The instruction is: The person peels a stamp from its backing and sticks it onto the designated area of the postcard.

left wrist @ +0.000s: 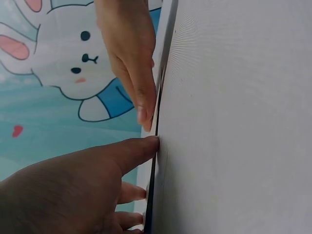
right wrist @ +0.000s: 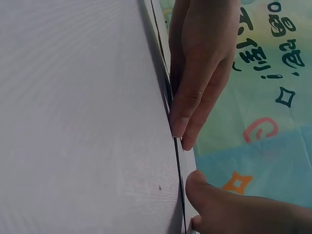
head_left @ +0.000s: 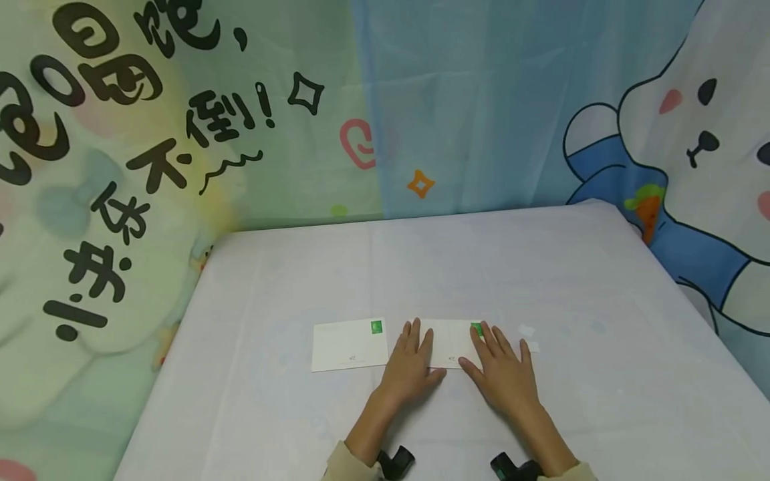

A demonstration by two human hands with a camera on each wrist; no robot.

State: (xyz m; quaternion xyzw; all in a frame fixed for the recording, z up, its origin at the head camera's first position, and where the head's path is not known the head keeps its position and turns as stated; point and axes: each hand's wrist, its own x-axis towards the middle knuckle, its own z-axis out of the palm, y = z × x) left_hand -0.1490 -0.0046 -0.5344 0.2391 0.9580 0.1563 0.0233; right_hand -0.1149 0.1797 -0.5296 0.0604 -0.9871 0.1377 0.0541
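Two white envelope-like cards lie side by side on the white-covered table in the head view, each with a green stamp-like square at its upper right corner. My left hand (head_left: pixel 411 366) rests flat with straight fingers over the left end of the right card (head_left: pixel 451 342). On that card's right end lies my right hand (head_left: pixel 504 375), fingers spread, partly covering the green square (head_left: pixel 477 328). The left card (head_left: pixel 349 346) is just left of my left fingers, its green square (head_left: pixel 376 327) fully visible. Both wrist views show the cards only edge-on, beneath the fingers.
Small whitish pieces (head_left: pixel 534 347) lie on the tablecloth (head_left: pixel 289 280) just right of my right hand. A printed curtain (head_left: pixel 481 113) hangs behind the table's far edge. Each wrist wears a black camera (head_left: pixel 397 462).
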